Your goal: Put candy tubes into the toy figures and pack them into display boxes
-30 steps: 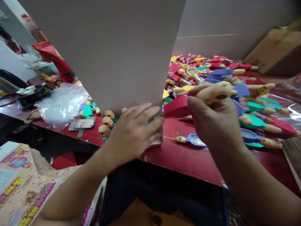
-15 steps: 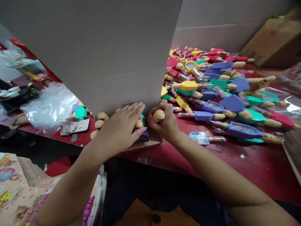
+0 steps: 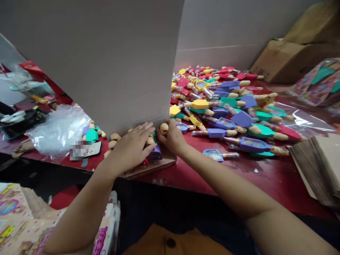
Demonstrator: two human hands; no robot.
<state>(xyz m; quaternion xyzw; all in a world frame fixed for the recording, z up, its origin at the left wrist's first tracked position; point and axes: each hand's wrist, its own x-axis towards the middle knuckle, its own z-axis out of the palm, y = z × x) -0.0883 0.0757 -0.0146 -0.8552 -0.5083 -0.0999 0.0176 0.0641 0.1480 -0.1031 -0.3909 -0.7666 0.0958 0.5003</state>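
Observation:
In the head view, my left hand [image 3: 130,147] lies flat with outstretched fingers over several toys packed in a low cardboard box [image 3: 167,161]. Beige knobs [image 3: 113,141] of those toys stick out left of the hand, and a purple toy part [image 3: 156,153] shows by its thumb. My right hand [image 3: 171,136] is closed around a toy with a round beige end [image 3: 164,128], at the box's right side. The rest of that toy is hidden by the fingers and the box. A tall grey-white box panel [image 3: 119,63] rises behind both hands.
Colourful toys with beige handles [image 3: 225,106] are heaped on the red table [image 3: 191,173] at right. Flat cardboard pieces [image 3: 316,166] and a brown carton [image 3: 278,60] lie beyond. A plastic bag [image 3: 57,129] and a phone [image 3: 92,148] are at left; printed boxes [image 3: 23,219] stand below.
The view has shifted, showing more of the table's right side. My right hand still grips the toy at the box's right side, and my left hand stays flat over the packed toys.

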